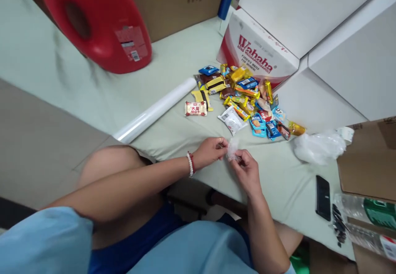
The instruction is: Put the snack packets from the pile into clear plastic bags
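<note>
Between my two hands is a small crumpled piece of clear plastic (233,148), held just over the front edge of the cloth-covered table. My left hand (213,151) pinches its left side, with a ring and a beaded bracelet showing. On the other side, my right hand (246,167) grips the lower right of the plastic between thumb and fingers. Just beyond lies a white snack packet (232,120). A cream and red wrapped snack (196,108) rests to its left. Behind them spreads a pile of wrapped snacks (244,92) in yellow, blue and brown.
A roll of clear film (157,111) lies left of the pile, near a red jug (105,26). A Wahaha carton (256,53) stands behind. To the right are a plastic bag (318,147), a black phone (323,197) and plastic bottles (368,241).
</note>
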`<state>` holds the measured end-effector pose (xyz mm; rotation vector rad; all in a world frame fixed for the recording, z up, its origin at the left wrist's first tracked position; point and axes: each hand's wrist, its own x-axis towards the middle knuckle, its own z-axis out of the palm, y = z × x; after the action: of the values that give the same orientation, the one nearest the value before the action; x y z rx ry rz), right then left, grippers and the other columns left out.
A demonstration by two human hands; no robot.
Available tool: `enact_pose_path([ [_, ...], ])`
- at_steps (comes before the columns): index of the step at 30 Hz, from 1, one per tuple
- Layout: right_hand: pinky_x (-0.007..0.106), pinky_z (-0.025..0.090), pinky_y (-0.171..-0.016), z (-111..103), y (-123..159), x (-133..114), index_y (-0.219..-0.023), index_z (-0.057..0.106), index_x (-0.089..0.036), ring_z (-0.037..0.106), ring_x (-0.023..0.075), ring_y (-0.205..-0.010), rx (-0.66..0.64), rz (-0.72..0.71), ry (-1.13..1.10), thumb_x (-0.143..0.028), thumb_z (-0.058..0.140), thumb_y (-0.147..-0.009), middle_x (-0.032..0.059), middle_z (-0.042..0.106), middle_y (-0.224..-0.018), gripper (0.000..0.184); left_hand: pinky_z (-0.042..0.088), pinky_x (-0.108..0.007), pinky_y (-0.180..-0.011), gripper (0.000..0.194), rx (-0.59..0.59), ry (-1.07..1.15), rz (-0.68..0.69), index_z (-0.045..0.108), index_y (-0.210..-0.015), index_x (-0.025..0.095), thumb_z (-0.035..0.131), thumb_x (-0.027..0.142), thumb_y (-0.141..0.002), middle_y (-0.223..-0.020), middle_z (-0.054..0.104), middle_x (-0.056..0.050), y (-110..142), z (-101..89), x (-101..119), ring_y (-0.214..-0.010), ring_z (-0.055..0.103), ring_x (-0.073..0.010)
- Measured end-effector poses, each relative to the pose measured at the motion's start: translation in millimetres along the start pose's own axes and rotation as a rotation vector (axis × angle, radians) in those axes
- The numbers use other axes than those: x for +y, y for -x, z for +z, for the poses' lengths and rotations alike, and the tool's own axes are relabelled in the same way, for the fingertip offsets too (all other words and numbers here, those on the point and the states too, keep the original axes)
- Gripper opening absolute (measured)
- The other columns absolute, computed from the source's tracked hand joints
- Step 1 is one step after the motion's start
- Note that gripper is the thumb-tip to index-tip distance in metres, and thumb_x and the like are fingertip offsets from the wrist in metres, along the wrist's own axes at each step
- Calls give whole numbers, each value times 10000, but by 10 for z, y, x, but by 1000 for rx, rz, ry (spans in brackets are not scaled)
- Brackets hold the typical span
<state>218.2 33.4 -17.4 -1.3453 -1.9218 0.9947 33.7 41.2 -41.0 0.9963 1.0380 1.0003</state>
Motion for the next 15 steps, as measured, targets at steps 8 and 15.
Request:
enact_pose_path([
  [8,257,400,-668,48,2,-60,-845,652,-202,483,138,-694,27,208,-276,-561,671,-927,-15,592,-759,368,389,-206,-550,163,-66,82,-9,582,-788,184,643,335,-778,-631,579,35,76,-73,45,-590,524,-104],
  [15,259,425,-726,17,63,-31,-826,720,-195,527,134,-743,126,261,-454,-475,851,-806,-11,652,-787,310,409,-217,-605,339,-110,98,85,613,-803,169,811,435,-734,-710,608,30,55,-1,83,-665,542,-107],
])
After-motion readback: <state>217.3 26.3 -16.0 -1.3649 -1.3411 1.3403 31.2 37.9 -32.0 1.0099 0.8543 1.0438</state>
